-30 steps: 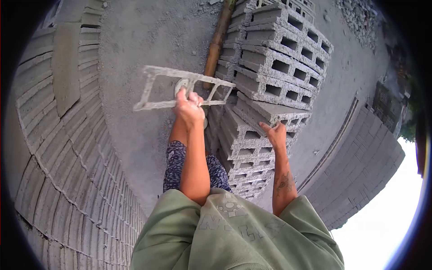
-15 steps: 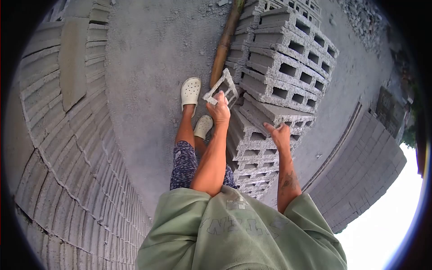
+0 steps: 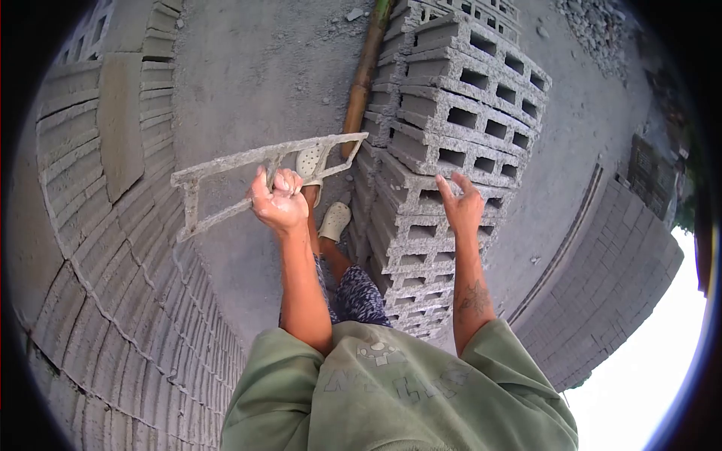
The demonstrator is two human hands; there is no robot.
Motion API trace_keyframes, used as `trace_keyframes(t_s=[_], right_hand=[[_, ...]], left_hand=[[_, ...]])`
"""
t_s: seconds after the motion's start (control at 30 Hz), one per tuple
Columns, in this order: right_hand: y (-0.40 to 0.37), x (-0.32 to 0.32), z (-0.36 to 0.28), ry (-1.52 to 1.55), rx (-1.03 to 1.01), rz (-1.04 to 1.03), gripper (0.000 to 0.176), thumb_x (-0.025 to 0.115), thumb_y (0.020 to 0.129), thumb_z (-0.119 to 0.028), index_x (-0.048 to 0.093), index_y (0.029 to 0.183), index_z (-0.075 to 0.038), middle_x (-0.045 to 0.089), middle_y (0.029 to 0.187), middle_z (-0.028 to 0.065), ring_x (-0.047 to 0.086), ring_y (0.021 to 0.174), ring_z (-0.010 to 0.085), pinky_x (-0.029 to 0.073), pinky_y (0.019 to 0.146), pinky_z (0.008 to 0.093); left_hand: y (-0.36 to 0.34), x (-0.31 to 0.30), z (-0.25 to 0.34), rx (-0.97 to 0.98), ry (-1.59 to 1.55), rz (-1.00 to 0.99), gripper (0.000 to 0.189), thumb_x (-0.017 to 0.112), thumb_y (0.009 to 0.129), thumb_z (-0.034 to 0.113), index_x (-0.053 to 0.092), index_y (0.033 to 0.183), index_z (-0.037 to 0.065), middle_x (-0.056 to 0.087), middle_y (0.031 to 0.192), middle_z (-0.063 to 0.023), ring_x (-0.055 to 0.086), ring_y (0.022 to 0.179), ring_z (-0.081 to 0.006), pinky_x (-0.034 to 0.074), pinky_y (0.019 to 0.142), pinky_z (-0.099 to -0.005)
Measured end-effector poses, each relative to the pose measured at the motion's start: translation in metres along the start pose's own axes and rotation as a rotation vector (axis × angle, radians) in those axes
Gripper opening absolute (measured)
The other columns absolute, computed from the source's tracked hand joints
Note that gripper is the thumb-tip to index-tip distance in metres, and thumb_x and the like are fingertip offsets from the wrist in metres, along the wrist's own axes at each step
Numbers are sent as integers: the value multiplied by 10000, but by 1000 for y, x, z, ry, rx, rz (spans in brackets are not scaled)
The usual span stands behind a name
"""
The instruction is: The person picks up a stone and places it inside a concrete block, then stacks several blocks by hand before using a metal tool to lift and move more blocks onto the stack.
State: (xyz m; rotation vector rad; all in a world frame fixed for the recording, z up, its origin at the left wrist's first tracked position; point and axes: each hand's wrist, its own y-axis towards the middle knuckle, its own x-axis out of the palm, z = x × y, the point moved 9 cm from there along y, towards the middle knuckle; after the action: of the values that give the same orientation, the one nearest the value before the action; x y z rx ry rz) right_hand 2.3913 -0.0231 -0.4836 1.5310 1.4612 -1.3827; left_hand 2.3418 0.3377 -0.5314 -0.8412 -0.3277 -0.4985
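My left hand (image 3: 280,201) is closed round a crossbar of a flat, ladder-shaped frame (image 3: 233,160). The frame is grey, crusted with cement and has open cells; it hangs tilted over the ground and overlaps one shoe in this view. Grey dust coats the fingers. On the other side, my right hand (image 3: 464,204) has its thumb and fingers apart, holding nothing, close over the hollow faces of the stacked concrete blocks (image 3: 402,197).
A bamboo pole (image 3: 366,75) lies along the stack's left side. Long rows of concrete blocks (image 3: 98,301) line the left, with a board (image 3: 120,124) on them. Another block stack (image 3: 602,278) stands at the right, and rubble (image 3: 594,34) lies at the top right.
My left hand has swung left, away from the stack, carrying the frame, which now shows its full length. My right hand has lifted slightly from the block it was touching.
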Motion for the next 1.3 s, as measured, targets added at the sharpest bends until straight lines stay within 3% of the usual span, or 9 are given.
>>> trace_keyframes(t_s=[0.23,0.43,0.63,0.67,0.73,0.93,1.03,1.23,1.3], right_hand=[[54,90,19,-243,239,-261,595,708,574,-483,609,779,67,608,750,258,597,775,379,433,779,410],[38,49,21,-81,279,-253,526,716,591,-404,553,668,90,563,582,210,572,588,324,442,613,402],[37,47,25,23,286,-229,516,736,595,-365,433,537,49,468,468,147,446,458,203,400,508,366],[32,47,29,16,298,-239,516,736,595,-365,433,537,49,468,468,147,446,458,203,400,508,366],[38,49,22,30,271,-219,521,738,599,-365,432,535,52,445,449,136,428,449,189,391,495,368],[35,51,19,-54,312,-340,518,731,647,-380,538,668,99,543,549,174,532,540,200,440,559,339],[29,36,12,270,352,-308,539,668,729,-387,582,1004,68,613,981,201,597,933,246,431,839,338],[88,3,-22,-62,-10,130,511,650,728,-407,610,957,48,626,909,193,590,894,327,439,805,383],[122,41,-28,-40,-42,-14,570,656,677,-481,625,884,49,621,871,221,589,860,358,438,794,396]], left_hand=[[11,14,0,-52,89,13,328,445,808,280,330,547,118,279,504,1,252,447,-129,252,485,-273],[41,53,49,31,2,-100,354,421,807,322,293,542,125,236,499,1,200,449,-126,222,480,-274],[60,28,-144,-204,135,260,299,548,762,220,389,570,56,415,503,-31,372,382,-104,290,354,-239],[62,17,-176,-283,171,338,323,570,757,193,335,917,38,406,538,-35,374,399,-110,277,355,-249],[72,25,-196,-331,332,211,326,576,757,224,359,922,45,439,577,-45,382,411,-125,298,365,-259],[98,55,-43,-65,171,107,289,481,803,254,339,601,103,280,503,3,302,452,-119,252,450,-273],[103,54,1,-2,105,117,338,461,797,285,309,549,112,257,501,1,242,430,-124,226,458,-273],[77,68,6,-79,33,55,321,460,802,274,332,556,111,273,496,1,240,421,-122,236,457,-269],[68,77,-1,-110,53,91,300,465,803,251,351,565,107,290,502,-4,258,420,-124,245,452,-270]])
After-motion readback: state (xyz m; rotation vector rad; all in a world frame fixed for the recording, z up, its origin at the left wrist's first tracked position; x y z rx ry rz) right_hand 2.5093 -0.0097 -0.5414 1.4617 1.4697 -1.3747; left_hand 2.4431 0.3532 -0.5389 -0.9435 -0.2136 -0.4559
